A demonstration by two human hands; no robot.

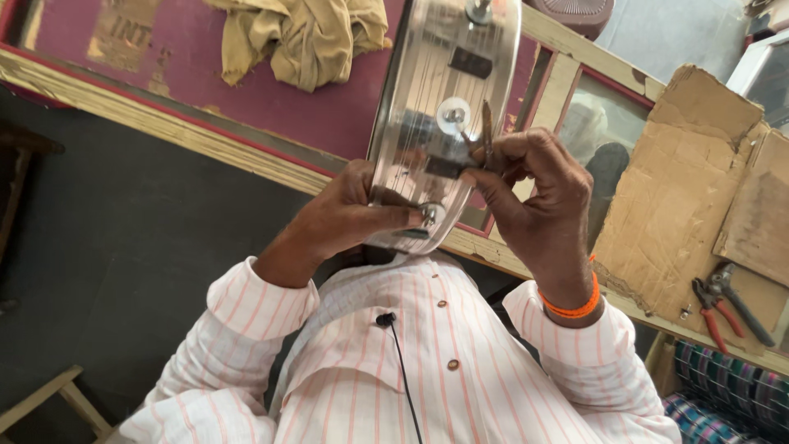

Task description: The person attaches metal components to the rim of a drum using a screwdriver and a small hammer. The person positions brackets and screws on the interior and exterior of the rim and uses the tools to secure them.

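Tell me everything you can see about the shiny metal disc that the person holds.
The disc is round, mirror-bright metal, like polished steel, with a raised rim. Small dark pads, a round washer and a bolt near the top sit on its face. It is held up, tilted, above the bench. The left hand grips its lower edge; the right hand holds a thin tool against it.
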